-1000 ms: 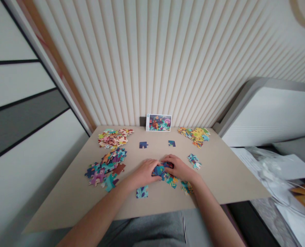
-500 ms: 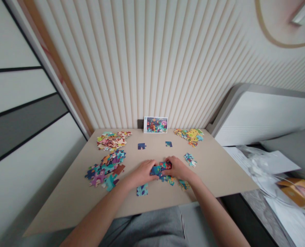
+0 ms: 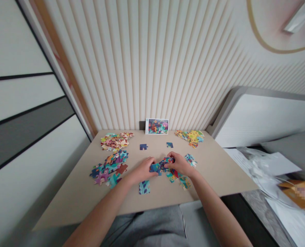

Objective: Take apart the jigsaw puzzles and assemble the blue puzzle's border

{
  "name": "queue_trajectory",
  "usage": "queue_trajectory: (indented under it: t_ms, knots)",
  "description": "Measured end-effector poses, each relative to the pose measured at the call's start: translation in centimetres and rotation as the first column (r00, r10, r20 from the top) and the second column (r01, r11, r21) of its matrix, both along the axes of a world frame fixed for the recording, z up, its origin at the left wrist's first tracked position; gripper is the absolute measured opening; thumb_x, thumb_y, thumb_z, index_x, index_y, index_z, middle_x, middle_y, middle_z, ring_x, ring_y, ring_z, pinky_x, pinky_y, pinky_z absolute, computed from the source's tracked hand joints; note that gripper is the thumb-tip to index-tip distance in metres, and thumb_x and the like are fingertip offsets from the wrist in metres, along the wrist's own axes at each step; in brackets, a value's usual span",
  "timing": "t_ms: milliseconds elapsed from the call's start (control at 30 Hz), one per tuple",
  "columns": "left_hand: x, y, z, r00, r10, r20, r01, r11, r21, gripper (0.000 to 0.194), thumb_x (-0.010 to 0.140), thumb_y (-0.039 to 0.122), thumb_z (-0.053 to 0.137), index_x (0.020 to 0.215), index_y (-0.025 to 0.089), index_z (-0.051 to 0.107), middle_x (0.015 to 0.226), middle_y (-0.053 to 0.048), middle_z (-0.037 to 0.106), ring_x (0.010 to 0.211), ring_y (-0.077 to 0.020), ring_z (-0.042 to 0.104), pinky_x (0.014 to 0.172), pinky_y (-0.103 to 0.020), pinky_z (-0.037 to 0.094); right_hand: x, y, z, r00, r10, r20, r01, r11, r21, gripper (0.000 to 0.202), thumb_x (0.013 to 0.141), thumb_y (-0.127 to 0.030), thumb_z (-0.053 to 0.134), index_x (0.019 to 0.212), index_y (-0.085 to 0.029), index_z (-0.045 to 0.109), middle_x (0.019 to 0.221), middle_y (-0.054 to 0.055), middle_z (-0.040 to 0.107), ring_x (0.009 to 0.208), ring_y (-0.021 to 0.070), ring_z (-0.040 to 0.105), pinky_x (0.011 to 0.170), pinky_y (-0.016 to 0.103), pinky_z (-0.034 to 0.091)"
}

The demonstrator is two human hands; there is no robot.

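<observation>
Puzzle pieces (image 3: 155,167) | left hand (image 3: 144,169): pinching some | right hand (image 3: 180,165): pinching others (forearms (image 3: 110,196) slanting inward)

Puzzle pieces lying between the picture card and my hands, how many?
2: a dark blue piece toward the left and a blue-teal piece toward the right. None seem hidden.

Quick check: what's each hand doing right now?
Left hand: closed, holding blue puzzle pieces.
Right hand: closed, holding multicoloured puzzle pieces.
</observation>
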State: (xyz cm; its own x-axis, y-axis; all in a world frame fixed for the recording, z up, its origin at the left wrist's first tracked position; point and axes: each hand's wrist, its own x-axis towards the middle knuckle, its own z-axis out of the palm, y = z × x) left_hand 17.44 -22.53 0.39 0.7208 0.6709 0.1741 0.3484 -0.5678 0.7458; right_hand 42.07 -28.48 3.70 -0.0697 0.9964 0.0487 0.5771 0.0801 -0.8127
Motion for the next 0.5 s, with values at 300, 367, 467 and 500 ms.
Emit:
queue_trajectory:
  t_ms: [300,367,467,500]
  knots:
    - [0.3,-0.1,0.5,0.996,0.015,0.093,-0.021,0.998,0.063,0.029,0.077,0.021,0.076,0.099,0.020,0.056,0.098,-0.001,0.061,0.092,-0.0197,0.060,0.084,-0.032,0.049,0.5,0.5,-0.7,0.974,-0.184,-0.129,0.204,0.965,0.167,0.044,0.080,-0.043,0.073,0.117,-0.020,0.063,0.094,0.002,0.069,0.081,0.0191,0.061,0.078,0.033,0.049]
    - [0.4,-0.1,0.1,0.990,-0.011,0.138,-0.003,0.995,0.099,0.037,0.078,0.019,0.076,0.109,0.021,0.056,0.106,-0.003,0.061,0.099,-0.0210,0.060,0.089,-0.034,0.050,-0.2,0.2,-0.8,0.990,-0.094,-0.101,0.110,0.980,0.168,0.038,0.083,-0.039,0.071,0.116,-0.021,0.066,0.102,0.004,0.071,0.092,0.0215,0.063,0.087,0.036,0.049]
    - [0.7,0.1,-0.7,0.982,0.018,0.188,-0.046,0.988,0.146,0.070,0.076,0.018,0.079,0.137,0.025,0.045,0.123,-0.007,0.055,0.115,-0.0243,0.057,0.100,-0.040,0.049,-1.9,-0.3,-0.9,0.993,0.051,-0.102,-0.035,0.988,0.153,0.033,0.089,-0.037,0.065,0.117,-0.022,0.067,0.109,0.005,0.072,0.099,0.0229,0.064,0.093,0.038,0.049]
    - [0.7,0.2,-0.9,0.980,0.053,0.192,-0.082,0.985,0.150,0.082,0.075,0.020,0.080,0.145,0.027,0.038,0.128,-0.008,0.052,0.119,-0.0257,0.055,0.102,-0.043,0.048,-2.5,-0.5,-1.0,0.991,0.079,-0.104,-0.062,0.986,0.156,0.033,0.091,-0.037,0.063,0.119,-0.022,0.067,0.110,0.005,0.072,0.100,0.0230,0.064,0.093,0.038,0.050]
